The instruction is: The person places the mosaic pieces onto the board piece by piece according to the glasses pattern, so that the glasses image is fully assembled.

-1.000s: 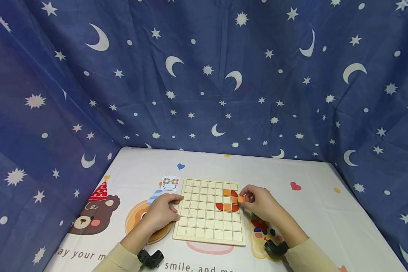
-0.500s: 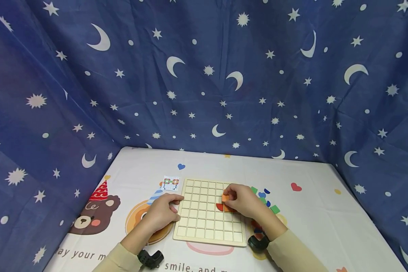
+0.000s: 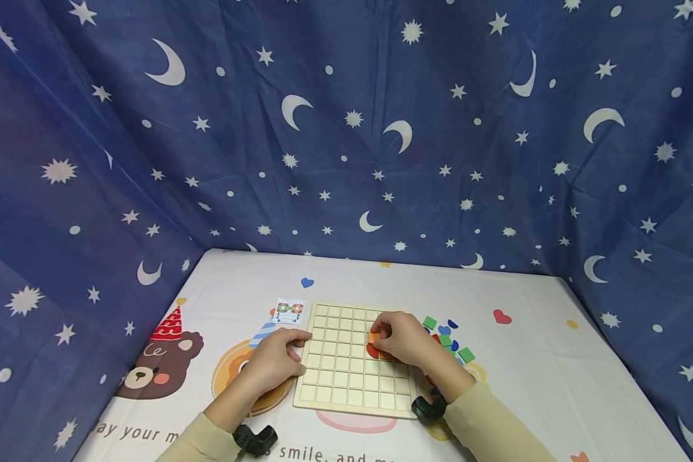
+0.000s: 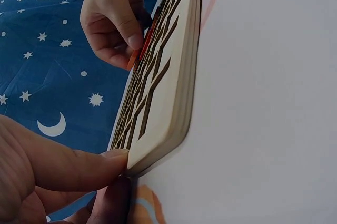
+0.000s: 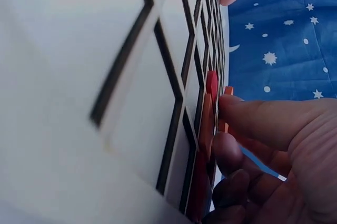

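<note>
My right hand [image 3: 403,337] pinches an orange square tile [image 3: 374,337] between thumb and fingertips, low over the pale wooden grid board [image 3: 346,378]. Just in front of the tile, a red curved piece [image 3: 372,351] lies in a cell. Beneath the hand, an orange piece [image 5: 206,124] and more red pieces sit in the grid, partly hidden by fingers. My left hand [image 3: 274,362] rests against the board's left edge, thumb and forefinger spread along it. In the left wrist view, a left fingertip [image 4: 113,162] touches the edge near a corner.
A small pattern card [image 3: 289,311] lies beyond the board's left side. Loose green squares [image 3: 466,355], blue pieces [image 3: 453,323] and a few red ones are scattered to the right, partly behind the right arm. A starry blue curtain [image 3: 346,128] encloses the table [image 3: 531,398].
My right hand has carried the orange tile leftward from the board's right side to beside the red curved piece. The left hand has stayed in place.
</note>
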### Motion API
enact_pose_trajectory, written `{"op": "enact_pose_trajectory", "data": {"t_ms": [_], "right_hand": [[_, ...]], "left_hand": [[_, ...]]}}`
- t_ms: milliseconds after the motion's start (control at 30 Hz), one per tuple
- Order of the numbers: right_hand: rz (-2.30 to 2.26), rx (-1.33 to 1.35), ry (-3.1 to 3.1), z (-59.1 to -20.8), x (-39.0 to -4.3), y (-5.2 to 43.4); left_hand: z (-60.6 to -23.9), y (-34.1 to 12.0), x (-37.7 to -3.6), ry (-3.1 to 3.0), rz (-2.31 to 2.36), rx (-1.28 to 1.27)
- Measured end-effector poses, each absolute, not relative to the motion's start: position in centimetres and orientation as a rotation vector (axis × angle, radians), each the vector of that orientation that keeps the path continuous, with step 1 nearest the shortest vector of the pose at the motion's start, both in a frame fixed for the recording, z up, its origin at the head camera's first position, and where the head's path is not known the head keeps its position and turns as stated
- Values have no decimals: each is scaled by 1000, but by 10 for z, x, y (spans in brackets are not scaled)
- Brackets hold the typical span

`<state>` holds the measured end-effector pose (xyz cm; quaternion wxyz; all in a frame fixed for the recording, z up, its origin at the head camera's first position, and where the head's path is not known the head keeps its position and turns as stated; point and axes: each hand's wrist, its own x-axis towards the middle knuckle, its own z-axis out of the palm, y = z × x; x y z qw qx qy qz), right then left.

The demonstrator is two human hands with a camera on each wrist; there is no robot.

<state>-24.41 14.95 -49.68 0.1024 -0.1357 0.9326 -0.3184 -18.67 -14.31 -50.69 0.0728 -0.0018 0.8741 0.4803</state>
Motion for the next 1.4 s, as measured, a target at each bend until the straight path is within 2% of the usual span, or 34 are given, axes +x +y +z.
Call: {"op": "enact_pose_trajectory", "data": {"t_ms": [967, 1167, 1400], "right_hand": [[-967, -393, 2782, -499, -244, 150], [-1060, -302, 2792, -495, -239, 168], [-1059, -177, 2855, -493, -237, 211]], "left_hand": [[-507, -142, -186, 2605, 1504, -5], [-508, -142, -186, 2608, 1494, -12], [-508, -142, -187, 2607, 1494, -5]]}}
